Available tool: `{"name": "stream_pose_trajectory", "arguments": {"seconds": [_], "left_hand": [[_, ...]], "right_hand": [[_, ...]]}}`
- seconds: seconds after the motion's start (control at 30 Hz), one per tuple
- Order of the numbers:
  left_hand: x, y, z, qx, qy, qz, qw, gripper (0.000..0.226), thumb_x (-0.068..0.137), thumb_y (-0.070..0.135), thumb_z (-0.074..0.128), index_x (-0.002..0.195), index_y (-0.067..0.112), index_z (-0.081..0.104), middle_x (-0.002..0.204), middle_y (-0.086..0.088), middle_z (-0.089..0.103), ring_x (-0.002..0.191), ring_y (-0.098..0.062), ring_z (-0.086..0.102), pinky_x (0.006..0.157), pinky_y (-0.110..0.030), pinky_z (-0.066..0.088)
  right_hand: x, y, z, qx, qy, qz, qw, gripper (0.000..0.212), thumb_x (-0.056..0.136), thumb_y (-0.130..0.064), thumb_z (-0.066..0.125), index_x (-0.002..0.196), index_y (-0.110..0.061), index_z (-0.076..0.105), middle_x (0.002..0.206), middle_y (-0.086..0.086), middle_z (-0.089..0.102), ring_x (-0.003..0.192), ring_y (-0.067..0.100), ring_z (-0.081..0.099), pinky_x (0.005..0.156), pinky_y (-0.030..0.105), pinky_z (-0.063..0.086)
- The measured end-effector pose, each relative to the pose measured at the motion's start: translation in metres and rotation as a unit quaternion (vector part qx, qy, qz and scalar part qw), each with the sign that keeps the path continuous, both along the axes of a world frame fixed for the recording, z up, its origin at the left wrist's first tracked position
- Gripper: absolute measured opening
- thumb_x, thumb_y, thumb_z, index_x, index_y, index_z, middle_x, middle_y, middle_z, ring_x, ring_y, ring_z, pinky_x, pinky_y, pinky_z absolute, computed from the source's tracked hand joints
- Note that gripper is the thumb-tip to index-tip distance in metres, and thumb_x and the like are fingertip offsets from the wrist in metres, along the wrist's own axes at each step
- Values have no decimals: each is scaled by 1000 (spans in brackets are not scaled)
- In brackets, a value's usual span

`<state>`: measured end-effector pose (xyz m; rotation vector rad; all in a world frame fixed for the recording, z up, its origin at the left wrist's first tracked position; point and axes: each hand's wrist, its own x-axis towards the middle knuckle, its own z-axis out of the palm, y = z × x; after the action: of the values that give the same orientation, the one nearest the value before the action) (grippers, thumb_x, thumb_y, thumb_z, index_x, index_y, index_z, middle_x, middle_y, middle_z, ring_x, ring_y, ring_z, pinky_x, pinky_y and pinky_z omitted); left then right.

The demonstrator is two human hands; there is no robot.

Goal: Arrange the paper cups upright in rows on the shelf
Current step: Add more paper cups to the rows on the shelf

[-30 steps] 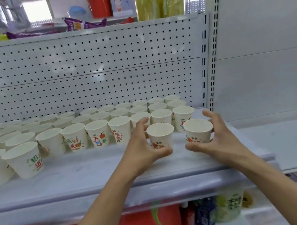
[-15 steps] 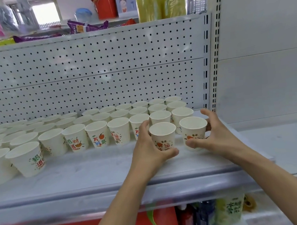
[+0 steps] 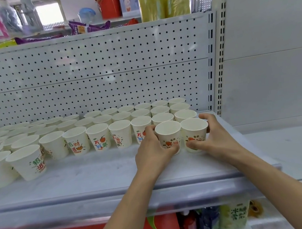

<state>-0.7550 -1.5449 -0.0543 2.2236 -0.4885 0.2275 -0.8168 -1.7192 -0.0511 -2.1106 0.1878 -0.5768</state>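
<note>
Gripping the left paper cup (image 3: 168,134) with the left hand (image 3: 153,153): fingers (image 3: 150,130) curled narrowly round its left and far side, thumb pressed across the printed front, low down. Gripping the right paper cup (image 3: 194,131) with the right hand (image 3: 218,139) in mirror fashion: fingers (image 3: 205,117) hooked round the far right side just under the rim, thumb laid on the lower front.

Both held upright, mouths up, long axes vertical, red and green print facing the camera. Bases at the shelf (image 3: 97,176); cannot tell whether resting on it, with the thumbs hiding the bottoms. Side by side at the right end of the shelf, walls touching or nearly so, just forward of the rows of cups (image 3: 110,124).

Behind and to the left, rows running left to right back to the perforated back panel (image 3: 96,73), all upright with open ends up. Below the shelf lip, bottles (image 3: 208,221) on a lower level. Above, purple snack packets (image 3: 86,28) and a red bucket (image 3: 109,5) on the upper level.
</note>
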Motion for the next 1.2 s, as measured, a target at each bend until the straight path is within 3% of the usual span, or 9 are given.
{"name": "stream_pose_trajectory", "arguments": {"seconds": [0.27,0.4,0.47,0.53,0.6,0.67,0.8,1.0,1.2], "left_hand": [[-2,2,1,-1,-4,-1,1000,90,64,49,80,135,31,28,126,13,52,114,-12,54,88,-37,49],[-5,8,1,-25,-52,-16,998,89,69,44,79,140,27,29,138,9,41,127,-11,41,100,-32,42],[-8,15,2,-18,-95,-30,995,84,74,43,78,142,27,31,140,8,37,131,-9,32,102,-22,31],[-10,24,3,-16,-123,-45,991,80,76,42,76,142,26,33,141,7,37,130,-9,30,102,-20,26],[-10,37,3,-20,-132,-61,989,75,79,40,73,141,24,35,140,6,37,130,-10,30,104,-22,29],[-8,52,1,-11,-121,-83,989,70,83,39,70,142,24,35,141,7,38,131,-10,30,104,-21,28],[1,77,-3,18,-35,-151,988,76,85,37,69,148,25,30,150,8,35,138,-9,28,113,-28,26],[0,78,-3,-4,15,-198,980,79,83,37,70,149,28,28,148,8,40,136,-9,34,111,-29,30],[-8,91,5,-14,-5,-204,979,80,83,39,70,150,28,27,152,7,35,139,-9,30,114,-34,29]], "right_hand": [[-2,2,-1,-14,-12,4,1000,86,71,-22,83,140,-26,32,119,-13,50,93,-13,52,72,1,40],[-8,1,-3,-47,-41,-61,996,90,71,-38,80,144,-26,28,132,-3,44,118,14,43,97,30,39],[-13,7,1,-134,-119,-101,979,75,78,-40,73,142,-24,36,134,-2,44,121,17,39,99,34,36],[-15,20,9,-274,-193,-103,937,56,83,-41,65,133,-23,50,132,-2,50,120,21,38,97,32,32],[-9,33,15,-385,-190,-81,900,44,81,-39,68,121,-22,63,131,0,53,124,23,36,97,39,33],[1,42,19,-433,-131,-70,889,35,79,-33,74,111,-21,69,133,1,53,128,23,32,96,47,34],[9,54,24,-402,-51,-69,912,13,85,-30,69,96,-23,71,134,-3,54,130,22,29,98,47,31],[12,69,26,-334,-37,-69,939,4,85,-27,70,88,-24,72,124,-5,60,124,19,37,99,46,35],[9,78,31,-324,0,-88,942,24,83,-33,71,106,-27,70,127,-3,60,126,21,39,99,45,33]]}}
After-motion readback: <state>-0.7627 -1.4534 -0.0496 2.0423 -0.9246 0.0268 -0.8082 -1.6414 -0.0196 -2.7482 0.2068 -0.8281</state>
